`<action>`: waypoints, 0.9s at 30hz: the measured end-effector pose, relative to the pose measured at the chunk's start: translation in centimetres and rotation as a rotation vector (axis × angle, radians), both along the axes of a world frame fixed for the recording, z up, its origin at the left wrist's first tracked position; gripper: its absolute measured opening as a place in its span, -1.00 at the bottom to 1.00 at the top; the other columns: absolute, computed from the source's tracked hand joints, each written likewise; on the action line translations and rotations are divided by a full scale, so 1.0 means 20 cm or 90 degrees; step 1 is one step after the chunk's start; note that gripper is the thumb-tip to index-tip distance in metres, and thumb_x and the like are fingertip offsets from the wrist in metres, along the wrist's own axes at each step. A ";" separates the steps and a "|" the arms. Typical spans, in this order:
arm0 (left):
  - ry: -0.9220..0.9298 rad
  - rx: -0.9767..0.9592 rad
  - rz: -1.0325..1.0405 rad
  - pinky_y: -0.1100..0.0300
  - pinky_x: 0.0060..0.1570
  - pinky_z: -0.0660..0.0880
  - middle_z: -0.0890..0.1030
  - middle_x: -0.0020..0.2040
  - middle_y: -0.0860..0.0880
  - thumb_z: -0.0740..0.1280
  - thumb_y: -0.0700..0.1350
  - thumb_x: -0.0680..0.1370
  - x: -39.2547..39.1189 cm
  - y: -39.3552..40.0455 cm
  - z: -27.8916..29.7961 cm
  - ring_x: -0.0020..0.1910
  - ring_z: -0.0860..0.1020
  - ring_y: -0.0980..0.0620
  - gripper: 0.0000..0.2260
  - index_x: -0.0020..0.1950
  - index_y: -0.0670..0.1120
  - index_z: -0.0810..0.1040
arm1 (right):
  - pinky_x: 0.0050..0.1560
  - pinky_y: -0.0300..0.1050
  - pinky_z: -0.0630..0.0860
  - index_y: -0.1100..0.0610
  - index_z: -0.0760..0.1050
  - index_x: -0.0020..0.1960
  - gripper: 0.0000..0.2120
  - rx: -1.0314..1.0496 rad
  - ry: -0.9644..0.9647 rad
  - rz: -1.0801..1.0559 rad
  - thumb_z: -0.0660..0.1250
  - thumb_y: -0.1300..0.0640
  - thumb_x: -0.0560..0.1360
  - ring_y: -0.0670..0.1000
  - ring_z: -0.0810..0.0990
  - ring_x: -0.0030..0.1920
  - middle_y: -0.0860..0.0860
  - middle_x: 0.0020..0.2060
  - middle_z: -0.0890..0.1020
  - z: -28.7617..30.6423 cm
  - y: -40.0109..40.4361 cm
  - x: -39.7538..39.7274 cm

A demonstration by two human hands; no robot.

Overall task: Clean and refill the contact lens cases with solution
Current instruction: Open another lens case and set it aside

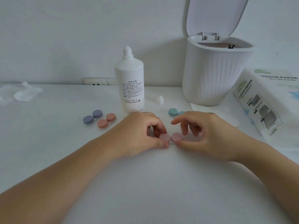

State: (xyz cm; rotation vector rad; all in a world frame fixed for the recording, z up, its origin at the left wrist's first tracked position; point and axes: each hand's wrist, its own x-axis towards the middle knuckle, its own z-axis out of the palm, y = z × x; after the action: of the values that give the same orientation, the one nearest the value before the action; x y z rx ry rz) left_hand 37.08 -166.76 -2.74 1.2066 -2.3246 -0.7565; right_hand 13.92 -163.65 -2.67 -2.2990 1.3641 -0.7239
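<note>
Worktop [145, 183], white and wide, carries everything. Beyond the fingers and to their right stands a ribbed white bin [215, 75] with its lid tipped up, and right of that lies a pack of tissue paper [265, 101]. Straight beyond the left fingers the solution bottle [131, 84] stands upright with its nozzle bare; its small white cap [160, 100] sits just beside it.

Both forearms come in from the near edge. The left hand [142, 135] has thumb and fingers clamped on the left lid of a pink lens case [169, 137]; the right hand [202, 133] pinches the right lid, its index finger lifted clear. The case rests on the worktop between the fingertips. Judging by the grip, the step in hand is twisting these lids, though opening or closing cannot be told.

The next move likely calls for a firm, level twist on each lid so nothing spills, with the case kept flat.

Left of the fingers lie a purple case [92, 117] and an orange case [106, 120], touching; beyond the right fingers sits a green case [175, 112], partly hidden. Far left lies a crumpled tissue [24, 93]. Nothing stands in the way of the pink case.
</note>
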 end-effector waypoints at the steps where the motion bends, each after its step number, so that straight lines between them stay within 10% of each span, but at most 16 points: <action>1: 0.001 0.004 0.000 0.47 -0.27 0.35 0.54 -0.15 0.37 0.61 0.08 0.36 0.00 0.00 0.00 -0.28 0.48 0.28 -0.82 -0.14 0.14 0.67 | -0.27 -0.29 0.41 -0.15 0.57 0.03 -0.69 -0.001 -0.007 -0.010 0.41 -0.27 0.37 -0.04 0.48 -0.24 -0.15 -0.17 0.54 0.00 0.00 0.00; 10: 0.011 0.026 -0.010 0.43 -0.27 0.38 0.56 -0.18 0.32 0.62 0.08 0.34 0.00 0.01 0.01 -0.30 0.48 0.26 -0.83 -0.17 0.15 0.67 | -0.14 -0.30 0.45 -0.10 0.59 -0.07 -0.89 -0.023 0.054 0.067 0.49 0.05 0.45 -0.06 0.53 -0.13 -0.22 -0.18 0.53 0.03 0.01 0.01; 18: 0.002 0.039 -0.019 0.41 -0.28 0.38 0.58 -0.11 0.25 0.62 0.09 0.34 0.00 0.01 0.02 -0.30 0.48 0.24 -0.80 -0.11 0.13 0.69 | -0.21 0.04 0.54 -0.08 0.53 -0.17 -0.73 -0.013 0.053 -0.002 0.36 -0.26 0.35 -0.05 0.53 -0.26 -0.12 -0.31 0.56 0.02 0.00 0.05; 23: 0.013 0.040 -0.017 0.39 -0.28 0.39 0.58 -0.12 0.24 0.61 0.10 0.35 0.00 0.01 0.01 -0.31 0.47 0.24 -0.83 -0.14 0.15 0.68 | -0.05 -0.17 0.51 -0.10 0.62 -0.02 -0.85 -0.009 0.067 0.068 0.46 0.05 0.43 -0.11 0.56 -0.08 -0.15 -0.17 0.58 0.04 0.02 0.03; 27: 0.005 0.037 -0.018 0.39 -0.30 0.39 0.58 -0.12 0.23 0.60 0.13 0.36 0.00 0.01 0.01 -0.30 0.48 0.23 -0.81 -0.12 0.14 0.69 | -0.11 -0.13 0.52 -0.09 0.59 -0.06 -0.76 0.003 0.026 0.027 0.46 -0.19 0.36 -0.08 0.56 -0.12 -0.15 -0.22 0.56 0.04 0.02 0.04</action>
State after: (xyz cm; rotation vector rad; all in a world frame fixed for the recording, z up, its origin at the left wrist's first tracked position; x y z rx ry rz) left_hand 37.07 -166.56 -2.49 1.1943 -2.3332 -0.8421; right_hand 14.77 -163.29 -1.79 -2.3436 1.3301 -0.6624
